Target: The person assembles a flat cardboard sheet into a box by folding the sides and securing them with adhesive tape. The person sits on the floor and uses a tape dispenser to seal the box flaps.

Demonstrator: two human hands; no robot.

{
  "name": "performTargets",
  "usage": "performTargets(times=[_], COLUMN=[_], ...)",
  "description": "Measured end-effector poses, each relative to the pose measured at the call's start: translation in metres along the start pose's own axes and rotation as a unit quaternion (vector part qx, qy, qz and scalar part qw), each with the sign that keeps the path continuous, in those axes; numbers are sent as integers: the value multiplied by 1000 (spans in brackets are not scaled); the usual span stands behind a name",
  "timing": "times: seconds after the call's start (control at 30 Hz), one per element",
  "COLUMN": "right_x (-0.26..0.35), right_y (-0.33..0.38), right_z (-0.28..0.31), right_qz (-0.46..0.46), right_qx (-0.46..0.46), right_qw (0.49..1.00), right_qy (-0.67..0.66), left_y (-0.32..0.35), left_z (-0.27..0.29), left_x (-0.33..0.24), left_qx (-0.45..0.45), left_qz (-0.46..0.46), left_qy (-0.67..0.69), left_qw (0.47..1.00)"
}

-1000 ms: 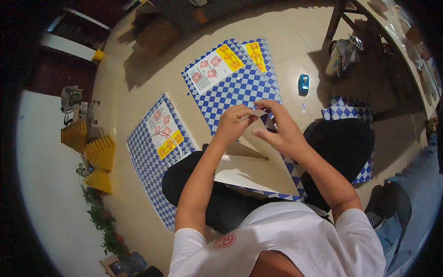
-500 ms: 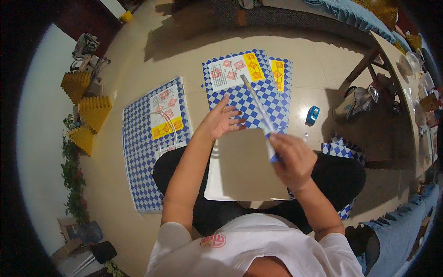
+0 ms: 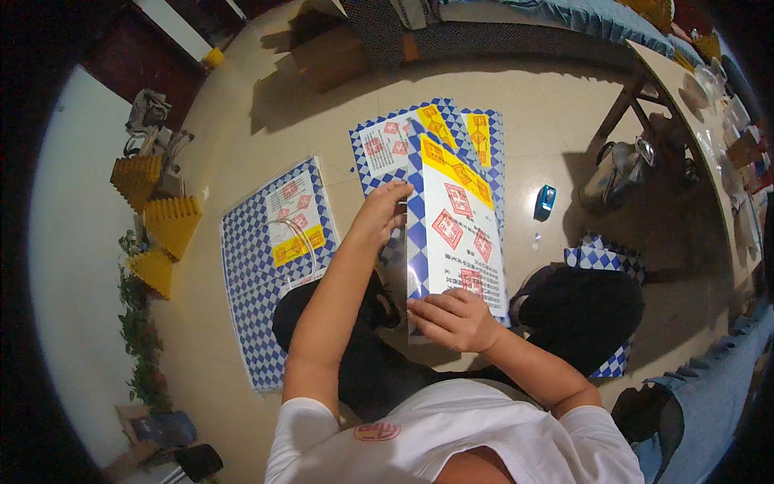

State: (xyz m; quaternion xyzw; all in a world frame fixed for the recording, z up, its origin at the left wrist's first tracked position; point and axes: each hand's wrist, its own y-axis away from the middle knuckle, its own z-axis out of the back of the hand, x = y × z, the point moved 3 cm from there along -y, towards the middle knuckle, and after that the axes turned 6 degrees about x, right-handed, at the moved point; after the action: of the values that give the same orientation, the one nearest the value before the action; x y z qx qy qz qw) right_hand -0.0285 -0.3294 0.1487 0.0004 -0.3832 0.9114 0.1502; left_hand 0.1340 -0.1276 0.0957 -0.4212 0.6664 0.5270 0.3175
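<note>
A flat paper bag [image 3: 447, 258], checked blue and white with a white panel, red stamp-like prints and a yellow band, stands tilted up over my lap. My left hand [image 3: 382, 214] grips its left edge near the upper part. At the lower end, my right hand [image 3: 453, 319] is closed on the near edge, fingers across the front. Behind the held bag, other flat checked bags [image 3: 379, 149] overlap on the floor. To the left lies a stack of like bags [image 3: 250, 298], with pale cord handles [image 3: 300, 230] across the top one.
A small blue tape dispenser [image 3: 545, 202] lies on the floor at right. More checked paper [image 3: 601, 256] sits beside my right knee. A table [image 3: 685, 105] runs along the right, with a metal kettle [image 3: 617, 173] beneath it. Yellow pleated shapes [image 3: 172, 226] and plants stand at left.
The bag in my right hand, seen nearly edge-on before, now shows its printed face. My left hand, open before, has closed on it. The pale sheet on my lap no longer shows.
</note>
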Motion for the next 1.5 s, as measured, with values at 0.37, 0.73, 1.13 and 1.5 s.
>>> performTargets(times=[0.37, 0.73, 1.13, 1.5], right_x=[41, 48, -209, -310], right_y=[56, 92, 98, 105], right_z=[-51, -104, -49, -42], right_qz=[33, 71, -478, -513], right_qx=[84, 200, 55, 348], right_qw=[990, 959, 866, 618], right_qy=[-105, -188, -137, -483], left_y=[-15, -41, -23, -2], left_z=[2, -2, -36, -68], left_x=[78, 176, 164, 139], left_qx=[-39, -79, 20, 39], left_qz=[48, 6, 83, 106], left_qy=[-45, -143, -77, -78], left_qw=[997, 987, 993, 990])
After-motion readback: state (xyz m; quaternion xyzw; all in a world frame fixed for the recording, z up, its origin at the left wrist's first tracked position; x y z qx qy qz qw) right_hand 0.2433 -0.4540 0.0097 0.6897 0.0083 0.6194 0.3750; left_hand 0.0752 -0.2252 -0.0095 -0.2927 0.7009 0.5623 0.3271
